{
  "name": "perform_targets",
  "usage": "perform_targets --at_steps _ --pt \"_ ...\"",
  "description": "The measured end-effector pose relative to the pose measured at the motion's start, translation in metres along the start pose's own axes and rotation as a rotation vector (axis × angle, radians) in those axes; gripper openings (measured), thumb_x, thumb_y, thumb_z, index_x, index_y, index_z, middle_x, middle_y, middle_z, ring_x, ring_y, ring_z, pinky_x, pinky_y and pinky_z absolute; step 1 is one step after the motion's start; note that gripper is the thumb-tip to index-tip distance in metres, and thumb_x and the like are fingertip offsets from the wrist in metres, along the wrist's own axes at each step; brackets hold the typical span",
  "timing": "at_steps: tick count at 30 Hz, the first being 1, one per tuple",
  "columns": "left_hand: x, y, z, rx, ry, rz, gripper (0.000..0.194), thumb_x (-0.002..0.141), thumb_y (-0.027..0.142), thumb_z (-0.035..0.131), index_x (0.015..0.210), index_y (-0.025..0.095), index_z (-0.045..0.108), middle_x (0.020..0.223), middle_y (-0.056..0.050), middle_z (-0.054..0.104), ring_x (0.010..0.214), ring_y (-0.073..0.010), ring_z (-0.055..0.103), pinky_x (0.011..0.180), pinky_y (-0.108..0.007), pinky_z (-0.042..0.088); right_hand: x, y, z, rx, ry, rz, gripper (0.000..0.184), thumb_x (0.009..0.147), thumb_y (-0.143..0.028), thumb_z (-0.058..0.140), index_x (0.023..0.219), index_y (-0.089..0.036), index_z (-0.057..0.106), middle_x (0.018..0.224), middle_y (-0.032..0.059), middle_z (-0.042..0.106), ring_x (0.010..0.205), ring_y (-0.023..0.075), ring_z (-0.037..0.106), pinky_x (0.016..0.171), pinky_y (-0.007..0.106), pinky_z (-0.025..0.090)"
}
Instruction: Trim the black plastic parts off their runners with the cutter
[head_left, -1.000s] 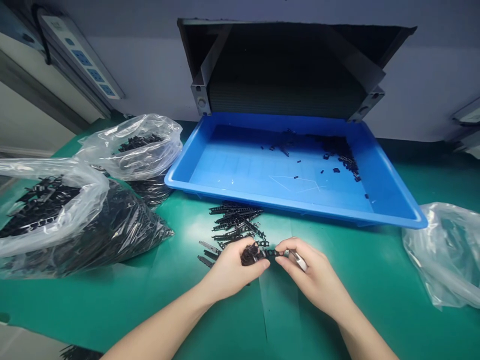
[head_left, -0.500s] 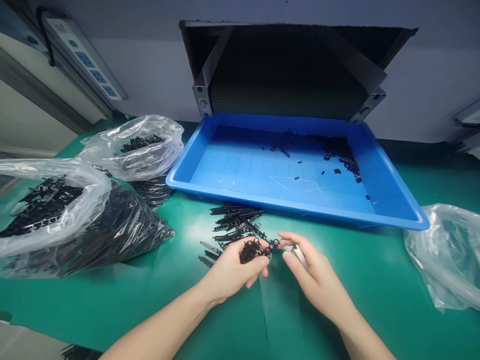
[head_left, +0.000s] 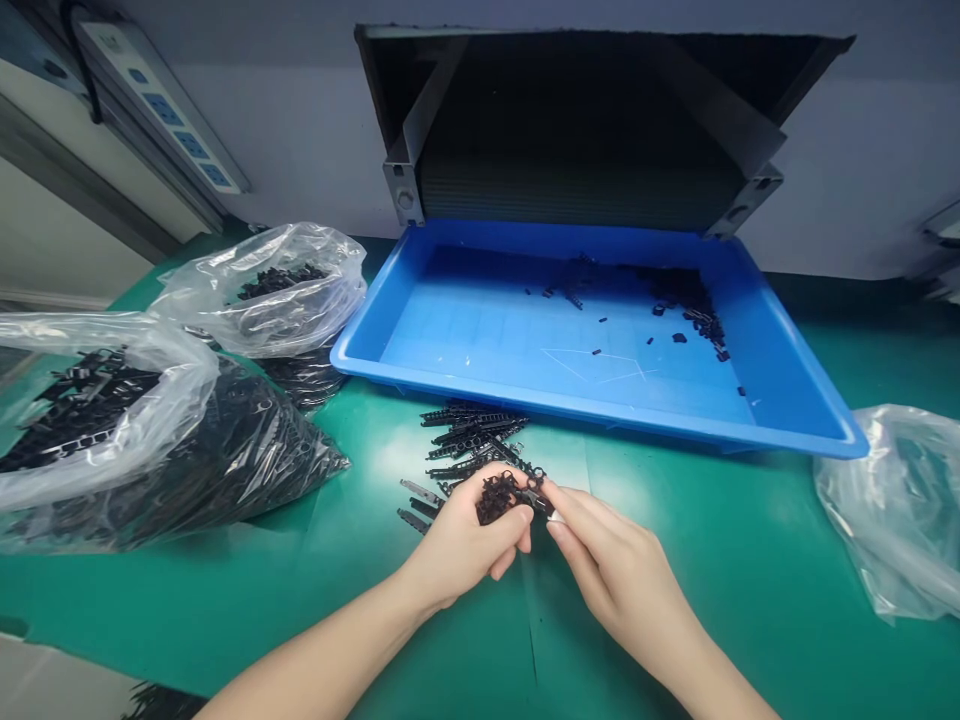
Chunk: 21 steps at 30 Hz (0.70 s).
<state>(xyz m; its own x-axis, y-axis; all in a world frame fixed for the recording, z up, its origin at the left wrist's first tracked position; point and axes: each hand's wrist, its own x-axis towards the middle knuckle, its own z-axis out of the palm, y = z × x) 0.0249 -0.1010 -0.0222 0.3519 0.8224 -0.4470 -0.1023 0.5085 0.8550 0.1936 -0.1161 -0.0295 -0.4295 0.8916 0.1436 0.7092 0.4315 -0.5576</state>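
My left hand [head_left: 469,535] is closed round a bundle of thin black plastic strips [head_left: 497,497], whose ends form small rings. Against the right end of that bundle, my right hand [head_left: 619,560] pinches a small white tool [head_left: 556,517]; mostly hidden by the fingers, its exact kind does not show. The right fingertips touch or nearly touch a black piece that sticks out of the bundle. Just beyond the hands, on the green table, lies a loose pile of similar black strips [head_left: 472,432].
A blue tray [head_left: 600,405] with small black bits in its far right stands under a dark conveyor opening [head_left: 577,130]. Two clear bags of black parts [head_left: 247,450] [head_left: 281,283] are on the left. A crumpled clear bag [head_left: 892,510] lies right. A power strip [head_left: 169,110] hangs on the wall.
My right hand has moved left to the bundle, and its fingers have closed in on the protruding black piece. The white tool is now more covered. My left hand has barely moved.
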Motion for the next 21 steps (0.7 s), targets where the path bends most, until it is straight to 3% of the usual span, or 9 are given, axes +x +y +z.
perform_targets --at_steps 12,21 --pt "0.001 -0.005 0.004 0.001 0.039 0.049 0.010 0.079 0.022 0.052 0.085 0.018 0.046 0.044 0.009 0.040 0.032 -0.0022 0.028 0.034 -0.012 0.023 -0.001 -0.005 0.001 0.010 0.080 -0.008 0.032 0.091 -0.019 0.035 0.117 -0.016 0.052 0.096 0.0069 0.066 0.079 0.0170 0.063 0.058 0.023 0.050" --pt "0.001 -0.007 0.011 -0.046 0.109 0.023 0.018 0.074 0.030 0.057 0.079 0.018 0.043 0.040 0.011 0.033 0.031 -0.0036 0.024 0.031 -0.013 0.021 -0.003 -0.006 0.007 0.008 0.141 -0.007 0.030 0.090 -0.018 0.036 0.114 -0.015 0.054 0.096 0.0075 0.066 0.078 0.0162 0.063 0.062 0.023 0.051"
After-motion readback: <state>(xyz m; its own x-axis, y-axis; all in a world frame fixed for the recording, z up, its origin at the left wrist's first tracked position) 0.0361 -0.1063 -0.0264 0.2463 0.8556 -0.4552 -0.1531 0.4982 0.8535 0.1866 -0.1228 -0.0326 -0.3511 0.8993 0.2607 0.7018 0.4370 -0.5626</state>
